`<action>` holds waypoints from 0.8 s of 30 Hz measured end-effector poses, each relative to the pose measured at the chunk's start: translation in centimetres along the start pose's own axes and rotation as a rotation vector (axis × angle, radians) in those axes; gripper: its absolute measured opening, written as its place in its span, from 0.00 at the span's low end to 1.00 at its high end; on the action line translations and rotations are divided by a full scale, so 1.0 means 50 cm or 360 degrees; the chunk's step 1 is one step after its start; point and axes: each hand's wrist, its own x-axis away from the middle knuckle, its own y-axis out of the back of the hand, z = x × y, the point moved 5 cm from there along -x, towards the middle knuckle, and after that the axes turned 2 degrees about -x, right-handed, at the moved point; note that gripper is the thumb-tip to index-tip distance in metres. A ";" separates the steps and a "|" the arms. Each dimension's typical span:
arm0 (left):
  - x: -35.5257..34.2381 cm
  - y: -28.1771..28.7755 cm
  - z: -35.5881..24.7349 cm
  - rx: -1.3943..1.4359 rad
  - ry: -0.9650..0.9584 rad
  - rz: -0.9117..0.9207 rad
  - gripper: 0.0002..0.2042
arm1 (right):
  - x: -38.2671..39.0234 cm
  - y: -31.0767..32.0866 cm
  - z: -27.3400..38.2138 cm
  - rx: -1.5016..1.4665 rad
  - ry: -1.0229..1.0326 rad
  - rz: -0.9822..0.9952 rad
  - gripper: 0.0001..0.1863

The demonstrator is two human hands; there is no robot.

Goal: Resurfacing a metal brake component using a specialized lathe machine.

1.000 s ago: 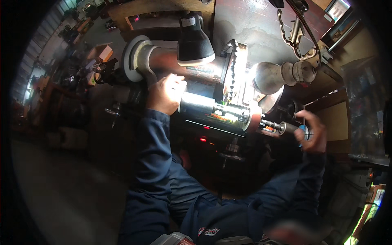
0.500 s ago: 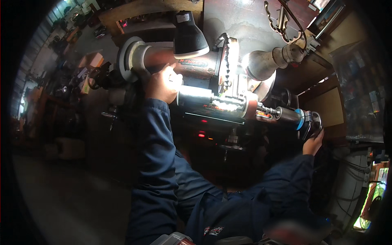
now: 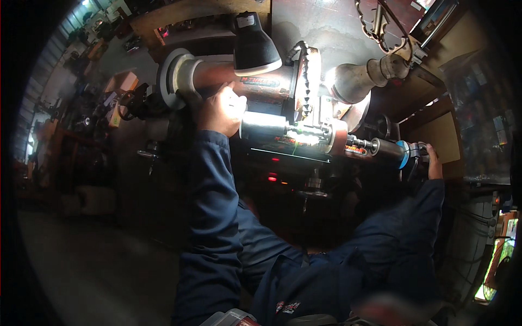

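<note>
In front of me is a grinding or turning machine [image 3: 266,93] with a shiny metal cylinder [image 3: 263,124] along its front. My left hand [image 3: 222,111] is at the left end of this cylinder, its fingers curled; what they grip, if anything, is hidden. Toward the right, a narrow stepped shaft [image 3: 356,142] leads from a round disc [image 3: 337,137] to a grey cylindrical housing [image 3: 387,151] with a blue ring [image 3: 403,155]. Beyond that ring, my right hand [image 3: 433,161] has its fingers bent over a dark handwheel [image 3: 418,155], partly hidden.
A black lamp [image 3: 255,49] hangs over the machine. Behind the work stand a segmented hose [image 3: 304,76] and a rounded metal casing [image 3: 353,81]. Below are small crank handles [image 3: 314,194] and red lights [image 3: 272,177]. Cables [image 3: 467,217] run at the right.
My right hand has shifted up and round the handwheel, from its lower side to its right edge. My left hand keeps its place on the machine; the whole view has shifted slightly.
</note>
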 end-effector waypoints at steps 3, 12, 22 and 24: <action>0.006 0.027 -0.002 -0.0075 0.0086 0.0036 0.23 | 0.024 -0.024 0.006 0.0201 0.0298 -0.0023 0.23; 0.003 0.027 -0.006 -0.0067 0.0024 -0.0045 0.21 | 0.171 -0.017 0.046 0.1072 0.0622 -0.0591 0.26; -0.014 0.017 -0.006 -0.0190 0.0057 -0.0064 0.12 | -0.096 0.060 -0.020 -0.1679 -0.0217 -0.0122 0.37; -0.018 0.015 -0.004 -0.0201 0.0069 -0.0090 0.13 | -0.111 -0.054 0.001 -0.1547 -0.0143 0.1212 0.37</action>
